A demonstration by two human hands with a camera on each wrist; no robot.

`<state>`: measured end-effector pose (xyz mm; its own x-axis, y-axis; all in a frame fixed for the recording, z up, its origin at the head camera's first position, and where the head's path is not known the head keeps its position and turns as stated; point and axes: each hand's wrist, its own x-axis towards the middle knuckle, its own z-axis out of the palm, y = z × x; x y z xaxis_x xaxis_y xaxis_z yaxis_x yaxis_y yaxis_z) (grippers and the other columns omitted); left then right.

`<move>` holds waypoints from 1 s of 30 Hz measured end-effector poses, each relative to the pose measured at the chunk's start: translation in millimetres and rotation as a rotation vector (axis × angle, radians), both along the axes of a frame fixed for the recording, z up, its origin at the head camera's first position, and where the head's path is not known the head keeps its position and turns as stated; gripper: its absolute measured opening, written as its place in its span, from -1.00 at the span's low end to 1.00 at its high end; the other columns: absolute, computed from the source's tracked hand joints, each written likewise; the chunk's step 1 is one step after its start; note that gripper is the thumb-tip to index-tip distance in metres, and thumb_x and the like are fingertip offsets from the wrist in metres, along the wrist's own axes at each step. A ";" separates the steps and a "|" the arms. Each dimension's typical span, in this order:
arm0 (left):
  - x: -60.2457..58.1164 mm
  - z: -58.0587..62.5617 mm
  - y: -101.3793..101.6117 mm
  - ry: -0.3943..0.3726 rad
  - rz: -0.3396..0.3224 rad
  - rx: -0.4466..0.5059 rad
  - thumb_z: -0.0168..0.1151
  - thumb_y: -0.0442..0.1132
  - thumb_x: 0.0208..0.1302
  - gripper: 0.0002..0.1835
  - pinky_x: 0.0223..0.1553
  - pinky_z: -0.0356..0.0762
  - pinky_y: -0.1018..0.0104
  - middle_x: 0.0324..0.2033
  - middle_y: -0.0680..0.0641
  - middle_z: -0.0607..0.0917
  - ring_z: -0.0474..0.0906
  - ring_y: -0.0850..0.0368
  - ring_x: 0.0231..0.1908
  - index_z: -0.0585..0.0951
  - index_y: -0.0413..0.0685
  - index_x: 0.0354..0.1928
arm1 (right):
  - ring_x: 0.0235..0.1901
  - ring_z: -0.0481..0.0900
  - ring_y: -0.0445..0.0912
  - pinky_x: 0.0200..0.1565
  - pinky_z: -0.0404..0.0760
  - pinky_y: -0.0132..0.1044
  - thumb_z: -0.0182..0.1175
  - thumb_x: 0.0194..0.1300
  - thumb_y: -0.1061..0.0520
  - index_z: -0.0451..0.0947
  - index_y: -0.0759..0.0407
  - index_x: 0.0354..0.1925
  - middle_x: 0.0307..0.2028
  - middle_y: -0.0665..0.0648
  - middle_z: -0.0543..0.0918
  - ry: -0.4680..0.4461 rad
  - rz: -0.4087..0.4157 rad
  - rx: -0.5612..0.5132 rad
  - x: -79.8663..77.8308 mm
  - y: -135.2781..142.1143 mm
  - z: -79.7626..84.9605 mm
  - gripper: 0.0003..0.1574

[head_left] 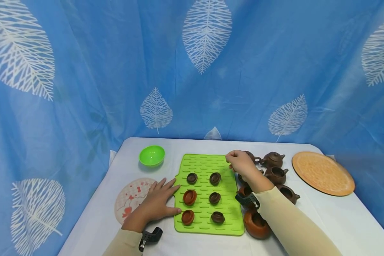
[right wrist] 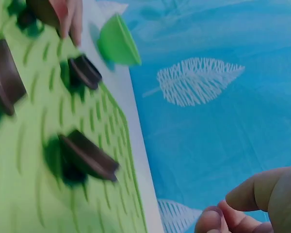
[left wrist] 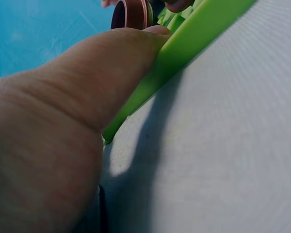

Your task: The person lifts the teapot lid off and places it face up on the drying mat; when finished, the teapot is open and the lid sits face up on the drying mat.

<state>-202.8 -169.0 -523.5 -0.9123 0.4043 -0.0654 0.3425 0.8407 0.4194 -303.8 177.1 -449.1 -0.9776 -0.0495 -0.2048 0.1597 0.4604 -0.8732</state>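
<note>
My left hand [head_left: 161, 201] lies with fingers spread at the left edge of a green silicone mat [head_left: 208, 227], its thumb on the rim beside a reddish-brown lid [head_left: 187, 217]. Several small teapot lids sit on the mat in two columns, among them a dark brown lid [head_left: 215, 179] and a red-brown lid [head_left: 190, 197]. Over the mat's far right corner is my right hand [head_left: 241, 163], fingers loosely curled, with nothing visible between thumb and fingertips [right wrist: 211, 218]. Close by it stand several lidless and lidded clay teapots, partly hidden by the right forearm.
A lidded dark teapot [head_left: 273, 160] and an open reddish teapot [head_left: 257, 225] stand along the mat's right side. Farther right lies a round orange-tan board [head_left: 323, 173]. A green bowl [head_left: 152, 156] stands back left, above a round flower-patterned placemat [head_left: 123, 202]. Blue curtain surrounds the table.
</note>
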 end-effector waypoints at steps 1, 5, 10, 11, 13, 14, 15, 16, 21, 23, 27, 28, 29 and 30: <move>-0.1 -0.4 0.1 0.001 -0.002 0.000 0.40 0.42 0.15 -0.01 0.57 -0.18 -0.40 0.64 0.01 0.19 -0.05 -0.27 0.64 0.39 0.18 0.57 | -0.16 0.62 0.12 -0.14 0.65 0.01 0.01 0.63 -0.01 0.55 0.25 0.13 0.04 0.25 0.58 0.016 -0.010 0.017 -2.9 3.1 1.1 -0.60; -0.3 0.0 0.3 -0.006 0.000 0.001 0.40 0.43 0.15 -0.01 0.56 -0.18 -0.40 0.64 0.02 0.19 -0.06 -0.27 0.64 0.39 0.19 0.56 | -0.17 0.61 0.15 -0.16 0.65 -0.01 0.03 0.60 0.03 0.55 0.26 0.12 -0.02 0.30 0.59 0.069 -0.057 0.030 -15.8 18.1 4.1 -0.63; -0.4 -1.4 1.2 -0.023 0.002 0.006 0.39 0.44 0.14 -0.01 0.57 -0.20 -0.41 0.64 0.04 0.18 -0.08 -0.27 0.64 0.39 0.21 0.57 | -0.16 0.60 0.12 -0.09 0.65 -0.01 0.04 0.58 0.06 0.50 0.31 0.21 0.00 0.36 0.60 0.133 -0.079 0.059 -29.8 43.5 0.3 -0.57; -0.3 -1.7 1.2 -0.023 0.001 0.006 0.39 0.45 0.14 -0.01 0.56 -0.19 -0.41 0.64 0.04 0.18 -0.07 -0.27 0.64 0.39 0.21 0.57 | -0.12 0.59 0.11 -0.07 0.64 -0.03 0.05 0.57 0.05 0.49 0.32 0.24 0.03 0.35 0.60 0.139 -0.080 0.075 -31.8 48.4 -1.7 -0.54; -0.3 -1.6 1.0 -0.023 -0.002 0.011 0.40 0.44 0.14 -0.01 0.56 -0.19 -0.43 0.64 0.02 0.19 -0.07 -0.29 0.64 0.40 0.19 0.56 | -0.05 0.57 0.11 -0.04 0.62 -0.05 0.05 0.56 0.03 0.46 0.32 0.28 0.08 0.33 0.58 0.144 -0.083 0.119 -34.5 56.1 -5.4 -0.49; -0.5 -1.2 0.9 -0.022 -0.003 0.007 0.39 0.44 0.14 -0.01 0.56 -0.19 -0.43 0.64 0.02 0.19 -0.07 -0.29 0.64 0.40 0.19 0.56 | -0.01 0.56 0.12 -0.05 0.60 -0.08 0.05 0.54 0.02 0.46 0.31 0.29 0.10 0.31 0.58 0.144 -0.087 0.142 -35.9 59.0 -7.1 -0.48; -1.3 -1.0 0.9 -0.019 -0.004 0.004 0.39 0.44 0.14 -0.01 0.56 -0.20 -0.42 0.64 0.02 0.19 -0.07 -0.29 0.64 0.39 0.20 0.56 | 0.01 0.55 0.13 -0.04 0.58 -0.10 0.06 0.53 0.02 0.46 0.30 0.29 0.11 0.30 0.57 0.149 -0.091 0.163 -37.4 61.8 -8.2 -0.47; -1.1 -1.7 0.5 -0.016 -0.004 0.001 0.39 0.44 0.14 0.00 0.56 -0.20 -0.41 0.64 0.02 0.18 -0.07 -0.28 0.64 0.39 0.20 0.57 | 0.01 0.54 0.13 -0.04 0.58 -0.10 0.06 0.51 0.03 0.47 0.30 0.28 0.10 0.30 0.57 0.153 -0.090 0.173 -38.1 64.0 -10.8 -0.48; -0.5 -3.0 0.0 -0.012 0.004 -0.004 0.38 0.45 0.14 0.00 0.58 -0.21 -0.38 0.65 0.05 0.17 -0.09 -0.25 0.65 0.38 0.23 0.57 | -0.07 0.50 0.14 -0.14 0.53 -0.10 0.12 0.46 0.01 0.48 0.31 0.27 0.02 0.31 0.55 0.172 -0.085 0.221 -41.2 71.0 -19.0 -0.45; -1.3 -1.7 0.5 -0.014 0.006 0.001 0.38 0.45 0.14 0.00 0.58 -0.20 -0.38 0.65 0.05 0.17 -0.09 -0.25 0.65 0.38 0.23 0.57 | -0.07 0.50 0.14 -0.15 0.54 -0.10 0.14 0.47 -0.01 0.48 0.30 0.27 0.02 0.30 0.54 0.159 -0.088 0.241 -42.6 72.9 -19.2 -0.43; -1.7 -0.3 1.2 -0.026 0.006 0.005 0.39 0.45 0.14 0.00 0.57 -0.21 -0.39 0.65 0.05 0.18 -0.09 -0.26 0.65 0.39 0.23 0.57 | -0.06 0.51 0.14 -0.13 0.56 -0.09 0.18 0.46 -0.01 0.50 0.28 0.24 0.02 0.31 0.55 0.127 -0.077 0.287 -43.5 77.1 -21.1 -0.47; -1.7 -0.1 1.3 -0.030 0.006 0.005 0.38 0.45 0.13 0.00 0.57 -0.21 -0.39 0.65 0.05 0.17 -0.09 -0.26 0.65 0.38 0.23 0.57 | -0.05 0.51 0.14 -0.12 0.56 -0.08 0.19 0.46 -0.01 0.50 0.27 0.22 0.02 0.30 0.55 0.119 -0.069 0.293 -43.9 78.5 -21.6 -0.49; -1.7 0.1 1.4 -0.033 0.007 0.005 0.38 0.45 0.14 0.00 0.57 -0.21 -0.39 0.65 0.06 0.17 -0.09 -0.26 0.65 0.38 0.23 0.57 | -0.05 0.51 0.14 -0.11 0.56 -0.07 0.19 0.46 -0.01 0.51 0.26 0.21 0.02 0.30 0.55 0.117 -0.057 0.297 -44.1 79.8 -21.9 -0.50; -1.7 0.3 1.4 -0.036 0.007 0.005 0.38 0.45 0.14 0.00 0.57 -0.21 -0.39 0.65 0.06 0.17 -0.09 -0.25 0.65 0.38 0.23 0.57 | -0.04 0.51 0.15 -0.10 0.56 -0.07 0.20 0.45 0.00 0.51 0.27 0.19 0.02 0.30 0.55 0.118 -0.045 0.301 -44.2 81.0 -22.1 -0.52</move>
